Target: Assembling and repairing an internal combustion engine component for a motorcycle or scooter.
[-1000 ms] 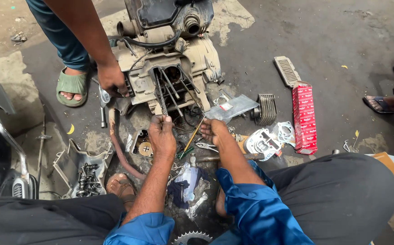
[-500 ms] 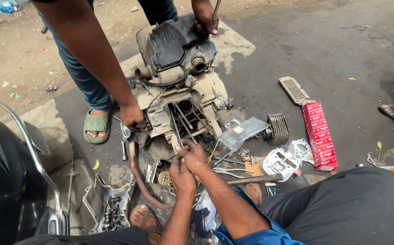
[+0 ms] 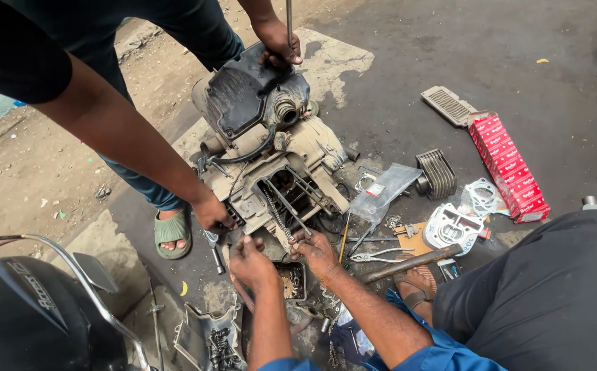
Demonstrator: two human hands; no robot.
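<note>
Head view: both hands, left hand (image 3: 251, 263) and right hand (image 3: 315, 251), pinch the engine (image 3: 278, 172)'s near edge.

Grimy matt metal engine (image 3: 271, 172); glossy red cardboard box (image 3: 508, 167).

Your left hand (image 3: 251, 262) and right hand (image 3: 315, 251) meet at the near edge of the engine (image 3: 271, 165), and your fingertips cover whatever they grip there; you cannot tell whether either hand is closed on a part. Your forearms run out of the lower edge of the frame. The other person's hand (image 3: 212, 213) at centre left hides the engine's side beneath it, and their body is cut off at the top. The rod (image 3: 289, 17) in their other hand (image 3: 278, 42) leaves the top edge. At lower left the scooter (image 3: 30, 316) is cropped. The small parts in the tray (image 3: 209, 340) are too small to tell apart.
</note>
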